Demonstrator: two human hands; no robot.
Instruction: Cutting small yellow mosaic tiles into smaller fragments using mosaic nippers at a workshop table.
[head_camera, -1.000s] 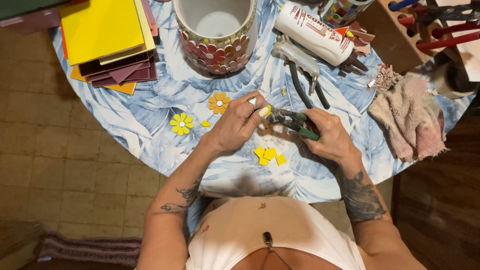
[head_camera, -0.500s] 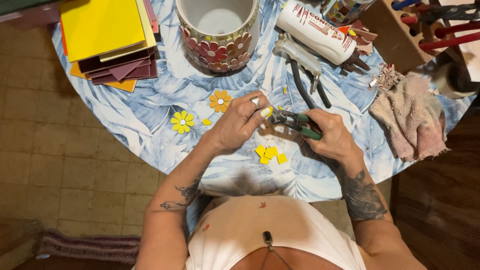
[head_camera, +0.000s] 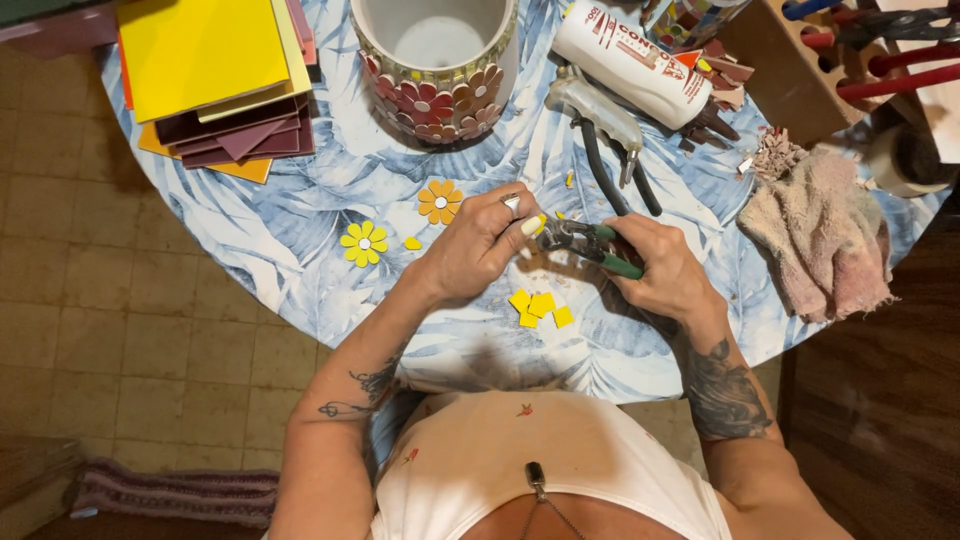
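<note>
Your hands meet mid-frame: left hand pinches a small yellow tile piece, right hand squeezes green-handled nippers on it.

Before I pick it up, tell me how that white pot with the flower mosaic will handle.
The pot looks thick-walled and clad in tile flowers, so probably heavy for its size. It stands upright on a broad base on the table, so unlikely to tip or roll. The glossy tile pieces may be slippery and could chip if knocked; grip it with both hands.
</note>
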